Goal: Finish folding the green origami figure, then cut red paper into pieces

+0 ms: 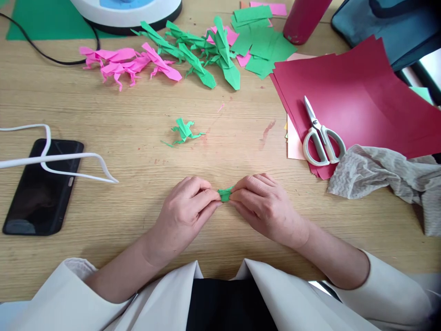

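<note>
Pinched a small folded green paper (pixel 225 195) at both ends, with the left hand (pixel 186 204) closed at the fingertips on the nine o'clock end and the right hand (pixel 268 207) closed likewise on the three o'clock end, leaving only a short middle stretch in sight. Held it at or just above the wooden table (pixel 120 110), contact impossible to tell. Counting outward from there, had a green paper figure (pixel 184 130) with splayed legs near at eleven, apart from both hands. Had white-handled scissors (pixel 319 148) at two, lying on red sheets (pixel 365 96) with blades toward eleven, a rumpled grey cloth (pixel 374 174) at three and a black phone (pixel 43 188) at nine, under a white cable (pixel 86 155). Farther off, had pink paper figures (pixel 138 64) bunched at eleven, long green paper figures (pixel 198 66) nearer twelve and cut green papers (pixel 268 50) between twelve and one. Beyond, had a dark red cylinder (pixel 305 20) at one, a blue bag (pixel 360 25) between one and two and a white device (pixel 158 11) at eleven
</note>
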The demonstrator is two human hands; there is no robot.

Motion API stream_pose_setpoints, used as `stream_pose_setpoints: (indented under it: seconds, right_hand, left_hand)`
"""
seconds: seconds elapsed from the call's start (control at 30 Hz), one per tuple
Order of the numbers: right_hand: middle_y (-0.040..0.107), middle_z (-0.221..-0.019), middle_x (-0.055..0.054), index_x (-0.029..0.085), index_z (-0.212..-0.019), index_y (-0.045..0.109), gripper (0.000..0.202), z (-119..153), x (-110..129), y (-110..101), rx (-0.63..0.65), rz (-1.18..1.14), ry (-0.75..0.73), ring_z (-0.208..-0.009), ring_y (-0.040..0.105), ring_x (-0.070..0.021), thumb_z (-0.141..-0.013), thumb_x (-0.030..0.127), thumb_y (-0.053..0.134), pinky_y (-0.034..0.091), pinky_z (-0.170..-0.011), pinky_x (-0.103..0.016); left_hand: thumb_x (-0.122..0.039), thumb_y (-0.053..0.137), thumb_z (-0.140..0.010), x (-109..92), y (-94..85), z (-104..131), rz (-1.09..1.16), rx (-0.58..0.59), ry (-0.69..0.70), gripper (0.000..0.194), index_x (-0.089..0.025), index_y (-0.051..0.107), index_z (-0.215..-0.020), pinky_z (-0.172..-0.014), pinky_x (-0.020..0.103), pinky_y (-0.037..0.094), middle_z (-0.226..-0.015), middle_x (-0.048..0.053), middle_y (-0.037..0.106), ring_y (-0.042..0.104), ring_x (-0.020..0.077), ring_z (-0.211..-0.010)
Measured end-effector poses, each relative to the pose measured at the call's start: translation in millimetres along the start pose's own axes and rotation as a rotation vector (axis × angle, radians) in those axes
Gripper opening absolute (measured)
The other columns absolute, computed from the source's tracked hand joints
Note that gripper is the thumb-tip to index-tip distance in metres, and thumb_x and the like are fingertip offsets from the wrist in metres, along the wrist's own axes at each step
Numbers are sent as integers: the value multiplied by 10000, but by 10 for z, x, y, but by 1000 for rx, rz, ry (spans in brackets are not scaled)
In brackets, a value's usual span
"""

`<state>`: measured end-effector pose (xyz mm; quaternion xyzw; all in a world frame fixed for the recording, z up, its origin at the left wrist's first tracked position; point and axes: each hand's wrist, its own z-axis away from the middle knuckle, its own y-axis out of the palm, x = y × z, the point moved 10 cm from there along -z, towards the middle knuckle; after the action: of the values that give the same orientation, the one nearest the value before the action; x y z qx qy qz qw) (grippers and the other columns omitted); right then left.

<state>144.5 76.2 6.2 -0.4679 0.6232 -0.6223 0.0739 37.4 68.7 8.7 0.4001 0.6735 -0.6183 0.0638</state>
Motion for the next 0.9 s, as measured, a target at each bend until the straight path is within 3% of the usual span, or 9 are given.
stream_pose_setpoints:
  seconds: [0.33, 0.6, 0.9]
  right_hand:
    - [631, -933, -47, 195, -876, 614, 110, -35, -92, 0, 13, -131, 126, -846, 589, -178, -951, 209, 534, 394, -778, -350]
    - [612, -887, -45, 192, -856, 583, 93, -78, -108, 19, 29, -118, 187, -812, 567, -180, -931, 189, 528, 372, -743, -346]
    - [570, -821, -30, 196, -862, 573, 99, -92, -123, 56, 58, -83, 215, -766, 519, -175, -927, 172, 502, 341, -710, -344]
  left_hand:
    - [-146, 590, -910, 25, 9, 37, -100, -6, -47, 70, -184, 629, -866, -745, 338, 448, -828, 19, 594, 562, 165, -781]
    - [-118, 571, -917, -44, 9, 58, -210, -13, 5, 50, -166, 572, -903, -752, 347, 447, -831, 22, 591, 561, 172, -785]
    - [-150, 541, -938, 14, 34, 66, -226, 29, -47, 35, -173, 564, -925, -759, 353, 449, -858, 32, 594, 565, 186, -800]
